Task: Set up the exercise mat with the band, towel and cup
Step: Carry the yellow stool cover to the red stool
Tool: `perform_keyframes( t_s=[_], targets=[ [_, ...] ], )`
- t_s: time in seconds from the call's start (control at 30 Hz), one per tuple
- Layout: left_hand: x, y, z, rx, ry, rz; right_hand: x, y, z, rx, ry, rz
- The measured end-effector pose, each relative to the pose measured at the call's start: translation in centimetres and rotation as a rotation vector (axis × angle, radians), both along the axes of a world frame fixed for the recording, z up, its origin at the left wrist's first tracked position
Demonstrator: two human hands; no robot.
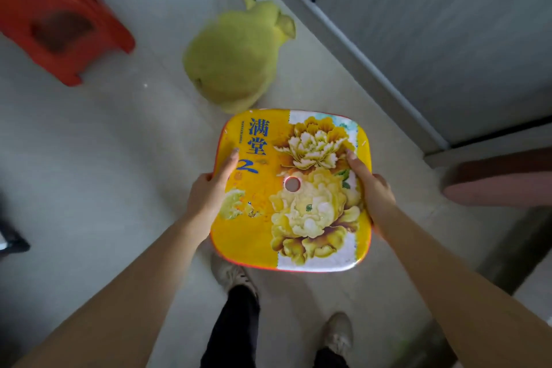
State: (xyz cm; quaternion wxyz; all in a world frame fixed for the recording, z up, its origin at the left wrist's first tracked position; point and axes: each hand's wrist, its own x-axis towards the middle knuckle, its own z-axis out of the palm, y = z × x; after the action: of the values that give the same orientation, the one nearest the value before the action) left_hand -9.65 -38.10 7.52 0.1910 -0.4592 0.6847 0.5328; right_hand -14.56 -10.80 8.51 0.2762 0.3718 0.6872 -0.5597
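Observation:
I hold a square plastic stool (268,218) above the floor, seen from the top. Its seat is yellow with printed flowers, blue characters and a small round hole in the middle. My left hand (209,197) grips its left edge with the thumb on the seat. My right hand (373,191) grips its right edge the same way. No mat, band, towel or cup is in view.
A yellow-green plush toy (233,57) lies on the pale tiled floor just beyond the stool. An orange-red plastic stool (59,18) stands at the top left. A grey wall and door frame (388,75) run diagonally on the right. My shoes (236,275) stand below the stool.

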Motion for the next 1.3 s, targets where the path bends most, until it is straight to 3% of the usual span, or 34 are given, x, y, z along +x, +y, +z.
perform_keyframes(
  t_s=[0.27, 0.4, 0.97, 1.3],
  targets=[
    [-0.1, -21.8, 6.6, -0.06, 0.055, 0.268, -7.8, -23.8, 4.4, -0.086, 0.033, 0.405],
    [-1.5, -29.3, 8.7, -0.072, 0.126, 0.389, -11.7, -32.7, 5.9, -0.147, 0.151, 0.542],
    [-21.8, -54.8, 11.7, -0.187, 0.424, 0.692, -38.2, -62.9, 10.4, -0.217, 0.418, 0.826],
    [-32.2, -71.0, 7.6, -0.07, 0.358, 0.744, -49.1, -80.0, 7.1, -0.147, 0.384, 0.872]
  ],
)
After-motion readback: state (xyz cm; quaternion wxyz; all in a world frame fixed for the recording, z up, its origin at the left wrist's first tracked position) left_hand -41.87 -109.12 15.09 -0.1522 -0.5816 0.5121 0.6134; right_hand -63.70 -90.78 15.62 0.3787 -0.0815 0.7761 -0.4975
